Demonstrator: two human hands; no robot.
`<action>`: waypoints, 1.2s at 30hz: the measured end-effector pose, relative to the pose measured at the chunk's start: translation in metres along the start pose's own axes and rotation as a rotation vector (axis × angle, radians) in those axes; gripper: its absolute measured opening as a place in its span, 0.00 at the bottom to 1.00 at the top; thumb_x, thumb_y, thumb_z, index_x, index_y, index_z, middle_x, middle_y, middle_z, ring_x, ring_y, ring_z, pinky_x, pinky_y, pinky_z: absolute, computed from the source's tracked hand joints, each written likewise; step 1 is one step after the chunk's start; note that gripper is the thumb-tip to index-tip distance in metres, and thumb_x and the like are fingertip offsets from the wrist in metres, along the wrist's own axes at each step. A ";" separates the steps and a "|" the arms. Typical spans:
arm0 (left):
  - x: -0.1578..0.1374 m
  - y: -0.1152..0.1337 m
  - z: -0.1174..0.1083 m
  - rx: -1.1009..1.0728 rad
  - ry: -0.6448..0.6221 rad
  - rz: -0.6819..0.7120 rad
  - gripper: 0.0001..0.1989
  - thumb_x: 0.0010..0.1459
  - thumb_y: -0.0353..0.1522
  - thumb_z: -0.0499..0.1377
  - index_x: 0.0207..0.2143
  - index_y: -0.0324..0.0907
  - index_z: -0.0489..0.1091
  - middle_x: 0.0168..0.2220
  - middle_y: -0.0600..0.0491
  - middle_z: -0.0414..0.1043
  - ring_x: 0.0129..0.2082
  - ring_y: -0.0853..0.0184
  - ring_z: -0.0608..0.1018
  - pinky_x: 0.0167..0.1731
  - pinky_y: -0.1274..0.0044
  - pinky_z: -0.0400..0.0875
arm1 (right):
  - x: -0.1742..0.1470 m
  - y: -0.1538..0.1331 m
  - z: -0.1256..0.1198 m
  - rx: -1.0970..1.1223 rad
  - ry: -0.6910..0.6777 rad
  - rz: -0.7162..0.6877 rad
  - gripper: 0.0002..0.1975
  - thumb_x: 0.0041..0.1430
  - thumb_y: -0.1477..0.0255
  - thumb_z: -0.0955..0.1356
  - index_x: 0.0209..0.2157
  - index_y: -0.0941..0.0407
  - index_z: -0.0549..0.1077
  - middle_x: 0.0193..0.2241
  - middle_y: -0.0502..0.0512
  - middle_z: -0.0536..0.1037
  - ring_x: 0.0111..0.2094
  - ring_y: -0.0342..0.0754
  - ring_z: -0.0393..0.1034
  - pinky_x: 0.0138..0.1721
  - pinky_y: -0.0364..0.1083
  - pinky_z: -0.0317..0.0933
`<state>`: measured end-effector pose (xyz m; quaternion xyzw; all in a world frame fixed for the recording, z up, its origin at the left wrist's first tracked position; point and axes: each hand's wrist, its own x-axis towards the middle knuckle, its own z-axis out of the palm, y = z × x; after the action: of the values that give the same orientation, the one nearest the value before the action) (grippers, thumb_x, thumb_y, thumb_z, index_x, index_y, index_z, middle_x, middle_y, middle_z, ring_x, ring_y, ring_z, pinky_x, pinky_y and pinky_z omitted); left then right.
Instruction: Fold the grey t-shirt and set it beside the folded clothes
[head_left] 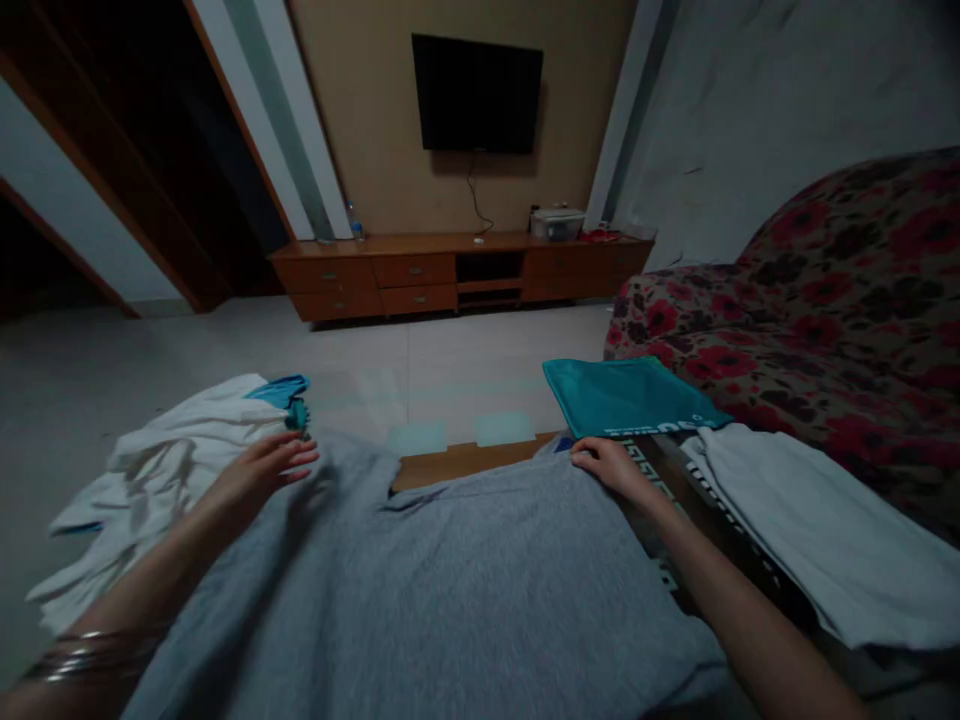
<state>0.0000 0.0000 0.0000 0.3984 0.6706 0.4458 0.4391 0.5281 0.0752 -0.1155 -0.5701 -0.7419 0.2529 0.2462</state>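
Observation:
A heather-grey shirt [480, 590] lies spread in front of me over a low table, its far edge running between my hands. My left hand [274, 462] is at the shirt's far left part, fingers stretched out and apart; whether they touch the cloth is hard to tell. At the far right corner, my right hand [606, 466] pinches the shirt's edge between thumb and fingers. A bit of dark blue cloth shows beside that pinch. Left of the shirt is a heap of white clothes [180, 450] with blue and teal parts.
On the table's right lie a folded teal garment [630, 395] with white lettering and a folded white garment [832, 530]. A flowered sofa [795, 320] stands at the right. Across the tiled floor are a wooden TV cabinet [412, 270] and a wall-mounted television [478, 95].

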 end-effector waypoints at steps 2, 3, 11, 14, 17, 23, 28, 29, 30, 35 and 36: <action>-0.001 -0.008 0.014 0.242 -0.081 0.157 0.27 0.52 0.42 0.61 0.51 0.39 0.65 0.51 0.44 0.71 0.49 0.59 0.74 0.51 0.67 0.69 | -0.005 0.003 0.003 -0.015 0.019 0.002 0.13 0.54 0.63 0.66 0.36 0.55 0.77 0.38 0.56 0.79 0.41 0.53 0.73 0.45 0.49 0.62; -0.003 -0.010 0.023 0.373 -0.165 0.237 0.24 0.53 0.43 0.60 0.49 0.39 0.67 0.50 0.45 0.72 0.49 0.59 0.74 0.52 0.67 0.67 | -0.008 0.003 0.004 -0.023 0.035 0.004 0.13 0.54 0.63 0.66 0.37 0.55 0.76 0.39 0.56 0.79 0.41 0.54 0.72 0.46 0.49 0.61; -0.009 -0.018 0.074 1.143 -0.686 0.697 0.14 0.55 0.26 0.56 0.45 0.44 0.71 0.44 0.51 0.74 0.47 0.63 0.72 0.54 0.66 0.56 | -0.016 0.007 0.010 0.004 0.120 0.003 0.14 0.51 0.64 0.67 0.39 0.55 0.75 0.40 0.57 0.78 0.41 0.54 0.72 0.44 0.50 0.62; -0.005 -0.024 0.075 1.314 -0.650 0.823 0.09 0.55 0.26 0.58 0.39 0.43 0.72 0.40 0.50 0.74 0.44 0.61 0.72 0.53 0.63 0.52 | -0.018 0.010 0.009 0.038 0.108 -0.046 0.13 0.53 0.64 0.66 0.37 0.55 0.76 0.39 0.58 0.77 0.41 0.54 0.71 0.44 0.50 0.62; -0.004 -0.027 0.072 1.421 -0.596 0.884 0.04 0.57 0.31 0.59 0.34 0.41 0.72 0.35 0.48 0.73 0.42 0.60 0.71 0.50 0.63 0.53 | -0.019 0.012 0.008 0.049 0.107 -0.075 0.11 0.53 0.64 0.66 0.34 0.55 0.76 0.37 0.57 0.77 0.41 0.54 0.71 0.44 0.51 0.61; -0.022 -0.025 0.076 1.536 -0.579 0.798 0.13 0.59 0.39 0.58 0.28 0.39 0.73 0.27 0.48 0.72 0.33 0.60 0.71 0.44 0.66 0.58 | -0.018 0.013 0.007 0.012 0.073 -0.106 0.09 0.54 0.67 0.66 0.32 0.55 0.77 0.34 0.56 0.76 0.39 0.52 0.70 0.43 0.49 0.61; -0.046 -0.020 0.077 1.441 -0.675 0.632 0.10 0.62 0.36 0.54 0.34 0.40 0.73 0.33 0.49 0.73 0.33 0.63 0.73 0.36 0.74 0.62 | -0.018 0.014 0.007 -0.007 0.080 -0.109 0.09 0.55 0.67 0.66 0.32 0.55 0.77 0.34 0.56 0.75 0.39 0.51 0.70 0.43 0.48 0.61; -0.047 -0.020 0.075 1.421 -0.670 0.601 0.10 0.63 0.34 0.53 0.35 0.40 0.73 0.34 0.49 0.74 0.34 0.64 0.74 0.35 0.75 0.63 | -0.018 0.015 0.008 -0.005 0.083 -0.109 0.09 0.55 0.66 0.67 0.32 0.55 0.77 0.34 0.56 0.75 0.39 0.51 0.70 0.43 0.48 0.61; -0.046 -0.020 0.074 1.409 -0.656 0.581 0.10 0.63 0.33 0.53 0.35 0.40 0.73 0.35 0.49 0.73 0.34 0.65 0.74 0.34 0.76 0.63 | -0.018 0.016 0.008 -0.003 0.086 -0.108 0.09 0.55 0.66 0.67 0.32 0.55 0.77 0.35 0.56 0.75 0.39 0.52 0.70 0.43 0.48 0.61; -0.022 -0.025 0.071 1.328 -0.590 0.633 0.10 0.60 0.30 0.53 0.29 0.39 0.72 0.35 0.48 0.71 0.35 0.66 0.73 0.36 0.77 0.65 | -0.017 0.018 0.009 0.012 0.087 -0.109 0.09 0.54 0.65 0.67 0.32 0.55 0.77 0.34 0.56 0.75 0.39 0.52 0.70 0.43 0.49 0.61; -0.015 -0.026 0.072 1.282 -0.606 0.657 0.10 0.59 0.29 0.53 0.29 0.39 0.73 0.37 0.47 0.71 0.37 0.65 0.73 0.39 0.76 0.66 | -0.017 0.018 0.008 0.014 0.087 -0.110 0.10 0.54 0.65 0.67 0.32 0.55 0.77 0.35 0.56 0.75 0.39 0.52 0.70 0.43 0.49 0.61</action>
<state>0.0689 -0.0037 -0.0367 0.8568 0.4958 -0.0497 0.1328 0.5395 0.0620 -0.1350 -0.5372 -0.7588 0.2193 0.2958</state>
